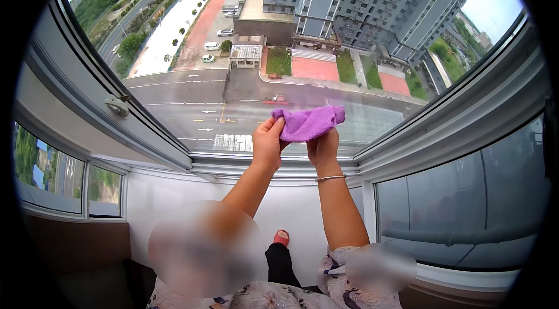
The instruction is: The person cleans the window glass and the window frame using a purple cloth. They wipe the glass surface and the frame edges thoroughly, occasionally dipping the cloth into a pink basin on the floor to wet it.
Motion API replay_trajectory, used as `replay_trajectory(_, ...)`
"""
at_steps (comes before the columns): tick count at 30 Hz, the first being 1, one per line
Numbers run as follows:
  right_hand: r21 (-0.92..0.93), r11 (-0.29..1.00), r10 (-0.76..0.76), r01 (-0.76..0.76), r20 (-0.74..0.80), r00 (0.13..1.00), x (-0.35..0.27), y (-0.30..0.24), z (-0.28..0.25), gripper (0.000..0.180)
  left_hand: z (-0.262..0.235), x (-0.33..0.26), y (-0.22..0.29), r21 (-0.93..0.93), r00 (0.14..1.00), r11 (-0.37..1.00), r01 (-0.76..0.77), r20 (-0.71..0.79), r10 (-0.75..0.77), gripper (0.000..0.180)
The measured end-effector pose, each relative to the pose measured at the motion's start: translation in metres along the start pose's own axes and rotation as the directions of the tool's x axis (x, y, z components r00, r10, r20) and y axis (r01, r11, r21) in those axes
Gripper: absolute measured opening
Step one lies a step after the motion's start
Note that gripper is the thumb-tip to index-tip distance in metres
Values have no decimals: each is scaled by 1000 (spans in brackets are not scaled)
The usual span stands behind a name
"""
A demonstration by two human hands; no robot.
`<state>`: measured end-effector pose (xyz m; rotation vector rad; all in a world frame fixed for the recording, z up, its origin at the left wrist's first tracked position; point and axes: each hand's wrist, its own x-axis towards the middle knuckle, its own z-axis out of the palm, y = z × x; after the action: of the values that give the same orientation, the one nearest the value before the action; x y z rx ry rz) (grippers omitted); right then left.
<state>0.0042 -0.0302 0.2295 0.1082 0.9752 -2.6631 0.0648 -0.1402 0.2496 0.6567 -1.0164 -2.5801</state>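
A purple cleaning cloth [307,124] is stretched between my two hands, held up in front of the window glass [244,91]. My left hand [268,141] pinches its left end, with the thumb lying on top of the fabric. From below, my right hand [324,146] grips the right part of it; the fingers there are mostly hidden behind the cloth. A thin bangle circles my right wrist. Both arms reach forward over the sill. Whether the cloth touches the glass I cannot tell.
The window frame [262,166] runs below my hands, with a white handle [117,105] on its left side. A white wall panel [174,207] stands under it. Another window pane [460,192] is at the right. Beyond the glass, far below, lie a road and buildings.
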Motion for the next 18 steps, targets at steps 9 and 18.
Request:
replay_trajectory(9,-33,981,-171,189,301,938,-9,-94,128,43,68,-27,149,-164,913,958,-235,302,276,16)
replay_trajectory(18,-205,926,-227,318,370,901,-5,-37,127,19,9,-7,144,-108,865,910,-401,281,415,17)
